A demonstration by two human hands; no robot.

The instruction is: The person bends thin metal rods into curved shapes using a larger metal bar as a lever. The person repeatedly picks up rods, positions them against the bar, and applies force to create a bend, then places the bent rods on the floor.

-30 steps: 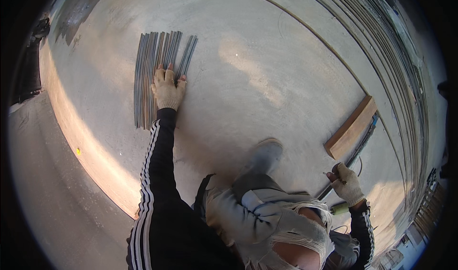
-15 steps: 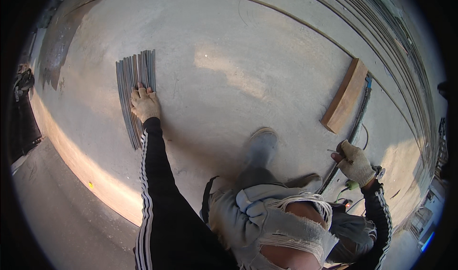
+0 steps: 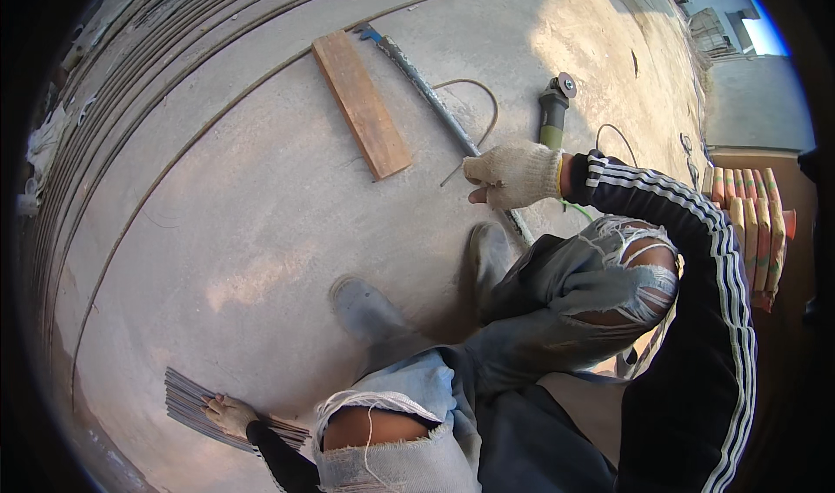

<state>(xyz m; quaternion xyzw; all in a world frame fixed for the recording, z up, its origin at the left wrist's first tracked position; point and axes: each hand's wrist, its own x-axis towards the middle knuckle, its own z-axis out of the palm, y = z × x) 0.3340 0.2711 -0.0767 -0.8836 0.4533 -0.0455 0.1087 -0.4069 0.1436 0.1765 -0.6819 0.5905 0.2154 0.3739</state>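
My left hand (image 3: pixel 228 415), gloved with bare fingertips, lies with fingers spread on a bundle of short steel rods (image 3: pixel 181 395) at lower left, partly hidden by my knee. My gloved right hand (image 3: pixel 509 175) is curled above a long metal pipe (image 3: pixel 409 80) with a blue end; what is in its fingers, if anything, is hidden. Just beyond that hand lies a green and black angle grinder (image 3: pixel 552 119) with a disc. A wooden board (image 3: pixel 361 106) lies left of the pipe, and a thin bent rod or cable (image 3: pixel 491 101) curves beside it.
Long steel bars (image 3: pixel 196 143) run curving across the concrete floor (image 3: pixel 261 206) along the top and left. Stacked paper sacks (image 3: pixel 757 232) stand at the far right, near a pale wall (image 3: pixel 748 101). My boots (image 3: pixel 365 310) and torn-trousered knees occupy the lower middle.
The view has swung right, shifting the rods toward lower left and the board up. My right hand has moved forward, closer to the grinder and pipe; my left hand stays on the rods.
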